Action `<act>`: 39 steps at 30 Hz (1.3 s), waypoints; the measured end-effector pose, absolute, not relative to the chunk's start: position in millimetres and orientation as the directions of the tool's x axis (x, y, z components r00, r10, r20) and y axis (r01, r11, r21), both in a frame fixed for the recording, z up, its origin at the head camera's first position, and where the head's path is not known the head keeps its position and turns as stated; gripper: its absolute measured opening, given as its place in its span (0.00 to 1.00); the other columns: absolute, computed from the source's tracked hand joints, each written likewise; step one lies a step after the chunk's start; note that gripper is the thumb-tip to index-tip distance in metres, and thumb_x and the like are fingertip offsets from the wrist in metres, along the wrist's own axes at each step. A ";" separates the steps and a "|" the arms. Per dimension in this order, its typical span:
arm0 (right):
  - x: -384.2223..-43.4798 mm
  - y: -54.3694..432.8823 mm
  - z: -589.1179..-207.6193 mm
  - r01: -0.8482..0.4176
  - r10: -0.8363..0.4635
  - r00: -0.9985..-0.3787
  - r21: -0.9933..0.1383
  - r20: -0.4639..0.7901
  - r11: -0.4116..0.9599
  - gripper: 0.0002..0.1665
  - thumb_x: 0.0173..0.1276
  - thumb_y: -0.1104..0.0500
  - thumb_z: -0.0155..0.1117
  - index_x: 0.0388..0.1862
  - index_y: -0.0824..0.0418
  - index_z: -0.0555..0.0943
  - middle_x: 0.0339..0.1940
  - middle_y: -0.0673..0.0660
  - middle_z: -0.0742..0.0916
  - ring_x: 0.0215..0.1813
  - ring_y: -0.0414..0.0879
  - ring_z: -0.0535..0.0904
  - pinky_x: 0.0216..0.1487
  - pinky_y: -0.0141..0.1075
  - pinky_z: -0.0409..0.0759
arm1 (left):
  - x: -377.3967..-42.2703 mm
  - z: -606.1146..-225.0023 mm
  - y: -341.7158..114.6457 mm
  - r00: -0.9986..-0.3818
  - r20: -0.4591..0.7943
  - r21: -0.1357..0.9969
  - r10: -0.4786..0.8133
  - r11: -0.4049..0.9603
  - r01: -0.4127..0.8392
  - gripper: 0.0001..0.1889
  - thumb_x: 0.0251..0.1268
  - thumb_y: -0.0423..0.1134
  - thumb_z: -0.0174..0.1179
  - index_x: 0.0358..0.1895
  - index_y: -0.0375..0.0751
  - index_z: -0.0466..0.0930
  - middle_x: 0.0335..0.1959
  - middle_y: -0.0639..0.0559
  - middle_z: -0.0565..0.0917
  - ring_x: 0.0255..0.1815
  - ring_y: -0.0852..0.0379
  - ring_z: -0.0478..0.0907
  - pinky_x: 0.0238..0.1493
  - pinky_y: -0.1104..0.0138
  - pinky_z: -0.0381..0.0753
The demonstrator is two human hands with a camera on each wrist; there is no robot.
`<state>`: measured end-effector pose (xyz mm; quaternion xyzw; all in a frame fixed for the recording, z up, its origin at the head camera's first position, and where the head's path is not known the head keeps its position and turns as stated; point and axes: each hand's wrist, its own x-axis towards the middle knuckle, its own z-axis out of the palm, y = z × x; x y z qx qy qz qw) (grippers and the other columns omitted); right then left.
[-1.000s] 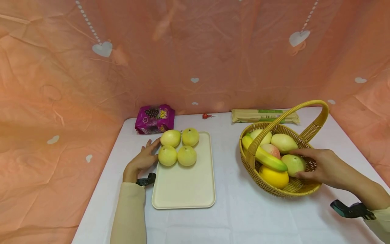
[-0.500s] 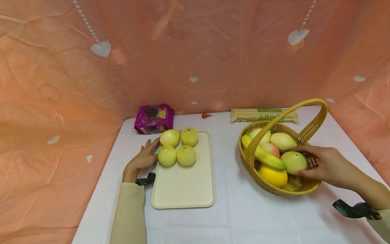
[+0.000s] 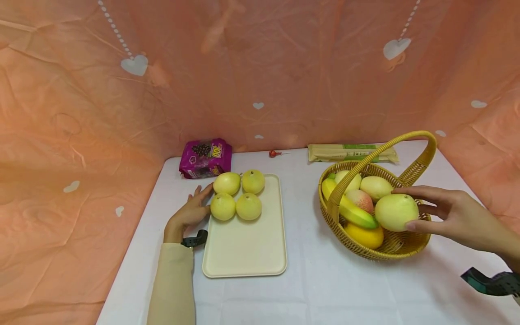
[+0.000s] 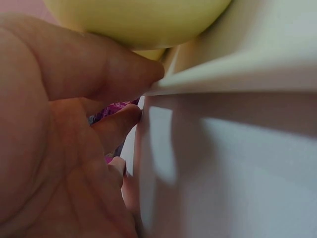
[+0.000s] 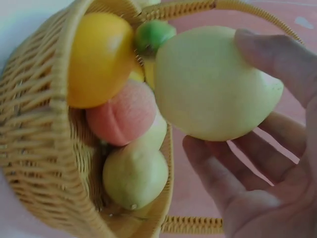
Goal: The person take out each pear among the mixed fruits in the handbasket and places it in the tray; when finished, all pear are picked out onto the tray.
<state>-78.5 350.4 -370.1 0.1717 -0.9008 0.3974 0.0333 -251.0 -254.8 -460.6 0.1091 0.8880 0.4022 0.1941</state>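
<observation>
My right hand (image 3: 459, 216) holds a pale yellow-green pear (image 3: 396, 213) between thumb and fingers, raised at the right side of the wicker basket (image 3: 335, 232). In the right wrist view, the pear (image 5: 213, 84) appears beside the basket's other fruit. Inside lie a banana (image 3: 353, 212), a peach (image 3: 360, 201), an orange fruit (image 3: 365, 237) and more pale fruit (image 3: 375, 187). On the left, my left hand (image 3: 191, 214) rests at the edge of the cream tray (image 3: 245, 253), fingertips right beside the yellow pears (image 3: 223, 207). In the left wrist view, its thumb is at the tray rim (image 4: 208, 82).
A purple snack packet (image 3: 206, 158) lies behind the tray. Toward the back are a small red-handled tool (image 3: 274, 154) and a long beige packet (image 3: 341, 153). The basket's tall handle (image 3: 390, 144) arches over it. Orange cloth (image 3: 260, 67) hangs behind the white table.
My right hand has lifted the pear up from among the basket's fruit and shifted slightly right with it. The left hand stays in place by the tray.
</observation>
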 end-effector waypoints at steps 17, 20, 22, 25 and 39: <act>-65.4 315.3 -339.4 -0.374 -0.366 -0.906 -0.808 0.213 0.455 0.47 0.52 0.84 0.79 0.73 0.65 0.81 0.69 0.51 0.88 0.64 0.35 0.88 0.57 0.26 0.89 | -251.9 -461.2 -255.1 -0.900 -0.264 0.754 0.347 0.656 0.032 0.43 0.76 0.34 0.54 0.91 0.42 0.48 0.93 0.39 0.45 0.92 0.37 0.19 0.85 0.36 0.13; -65.8 303.5 -335.1 -0.398 -0.406 -0.887 -0.810 0.220 0.431 0.47 0.51 0.83 0.80 0.73 0.65 0.81 0.71 0.53 0.88 0.66 0.36 0.87 0.58 0.27 0.88 | -251.7 -461.0 -255.3 -0.900 -0.263 0.756 0.348 0.653 0.031 0.43 0.75 0.33 0.54 0.91 0.42 0.48 0.93 0.39 0.45 0.92 0.37 0.18 0.85 0.36 0.12; -67.9 294.8 -333.7 -0.418 -0.449 -0.863 -0.826 0.232 0.377 0.47 0.52 0.83 0.80 0.73 0.67 0.80 0.73 0.56 0.87 0.69 0.38 0.86 0.61 0.27 0.88 | -251.6 -461.0 -255.4 -0.899 -0.267 0.758 0.347 0.652 0.027 0.43 0.76 0.34 0.54 0.91 0.42 0.48 0.93 0.40 0.45 0.92 0.37 0.18 0.85 0.36 0.12; -71.1 281.1 -333.4 -0.431 -0.483 -0.843 -0.833 0.236 0.347 0.46 0.53 0.80 0.81 0.74 0.66 0.81 0.74 0.56 0.86 0.70 0.38 0.85 0.64 0.27 0.86 | -251.4 -461.1 -255.3 -0.898 -0.274 0.761 0.344 0.649 0.017 0.43 0.76 0.34 0.54 0.91 0.43 0.48 0.93 0.40 0.45 0.92 0.38 0.18 0.85 0.36 0.12; -95.1 210.1 -352.5 -0.535 -0.594 -0.716 -0.835 0.367 0.130 0.46 0.52 0.74 0.86 0.73 0.63 0.82 0.68 0.57 0.89 0.69 0.42 0.86 0.66 0.32 0.87 | -250.7 -460.3 -255.0 -0.897 -0.277 0.762 0.345 0.647 0.013 0.44 0.77 0.37 0.56 0.92 0.44 0.47 0.93 0.40 0.46 0.92 0.38 0.18 0.85 0.35 0.12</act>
